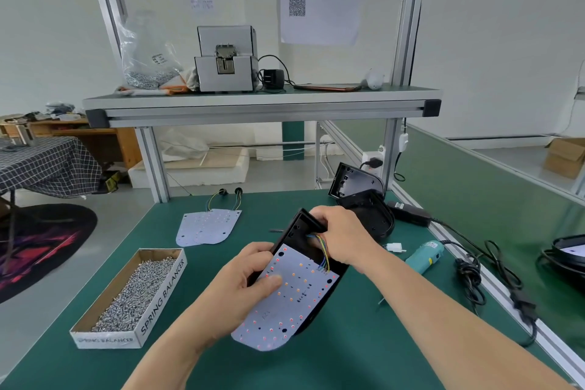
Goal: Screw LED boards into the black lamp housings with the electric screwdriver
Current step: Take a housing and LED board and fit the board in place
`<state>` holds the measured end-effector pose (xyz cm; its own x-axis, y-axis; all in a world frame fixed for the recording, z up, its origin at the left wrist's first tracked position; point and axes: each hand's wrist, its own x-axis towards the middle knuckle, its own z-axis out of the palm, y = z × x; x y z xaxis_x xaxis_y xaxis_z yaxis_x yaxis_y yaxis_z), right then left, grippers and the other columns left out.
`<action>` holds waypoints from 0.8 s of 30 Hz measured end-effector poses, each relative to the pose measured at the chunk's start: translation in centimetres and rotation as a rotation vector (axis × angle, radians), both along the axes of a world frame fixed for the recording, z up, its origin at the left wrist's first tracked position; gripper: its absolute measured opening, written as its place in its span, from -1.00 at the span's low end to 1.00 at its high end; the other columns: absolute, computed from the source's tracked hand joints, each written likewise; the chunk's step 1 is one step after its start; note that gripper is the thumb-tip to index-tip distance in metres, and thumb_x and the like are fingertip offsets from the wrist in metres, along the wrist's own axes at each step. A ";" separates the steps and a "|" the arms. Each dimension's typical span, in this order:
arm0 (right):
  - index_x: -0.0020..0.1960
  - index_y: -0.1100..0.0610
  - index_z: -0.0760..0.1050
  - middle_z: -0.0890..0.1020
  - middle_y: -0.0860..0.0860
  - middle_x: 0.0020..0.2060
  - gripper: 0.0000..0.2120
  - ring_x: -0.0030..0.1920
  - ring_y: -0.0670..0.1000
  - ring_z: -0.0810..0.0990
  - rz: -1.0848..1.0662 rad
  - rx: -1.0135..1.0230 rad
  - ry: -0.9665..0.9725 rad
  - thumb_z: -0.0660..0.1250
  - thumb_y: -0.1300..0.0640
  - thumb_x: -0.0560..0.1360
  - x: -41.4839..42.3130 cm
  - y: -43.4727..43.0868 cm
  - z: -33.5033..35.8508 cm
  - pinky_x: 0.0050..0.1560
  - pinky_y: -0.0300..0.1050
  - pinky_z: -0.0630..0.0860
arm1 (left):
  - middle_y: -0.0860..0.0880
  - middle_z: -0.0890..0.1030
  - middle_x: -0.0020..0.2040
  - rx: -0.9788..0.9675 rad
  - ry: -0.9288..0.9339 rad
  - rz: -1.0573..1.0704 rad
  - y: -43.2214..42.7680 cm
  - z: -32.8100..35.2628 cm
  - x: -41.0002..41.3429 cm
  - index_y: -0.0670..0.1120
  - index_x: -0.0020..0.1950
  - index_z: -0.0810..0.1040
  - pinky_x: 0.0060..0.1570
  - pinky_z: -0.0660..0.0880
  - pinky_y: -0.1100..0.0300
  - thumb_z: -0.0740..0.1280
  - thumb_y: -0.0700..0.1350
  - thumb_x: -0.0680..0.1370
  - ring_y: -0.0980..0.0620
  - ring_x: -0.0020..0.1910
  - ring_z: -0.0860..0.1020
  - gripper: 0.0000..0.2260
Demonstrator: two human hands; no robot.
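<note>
LED board (285, 304) in black housing (296, 226), both hands on it, mid-bench.
Left hand (250, 282) grips the housing's 9 o'clock edge, thumb pressed flat on the board. Right hand (342, 237) is curled round its 1 o'clock end, by the wires. Screw box (161, 298) at 8 o'clock reads "SPRING BALANCER".

LED board (286, 302) on black housing (296, 228)
</note>
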<state>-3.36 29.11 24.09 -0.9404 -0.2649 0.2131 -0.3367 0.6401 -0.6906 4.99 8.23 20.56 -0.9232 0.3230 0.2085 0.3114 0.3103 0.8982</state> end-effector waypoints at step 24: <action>0.11 0.01 0.58 0.48 -0.08 -0.39 -0.78 -0.34 -0.01 0.43 0.068 -0.376 0.225 0.42 0.26 0.54 4.7 0.0 -1.2 -0.22 -0.25 0.40 | 0.24 0.63 0.17 0.510 0.019 0.255 0.6 -2.8 -0.2 0.34 0.38 0.48 0.20 0.44 0.36 0.29 0.06 0.57 0.29 0.19 0.55 -0.62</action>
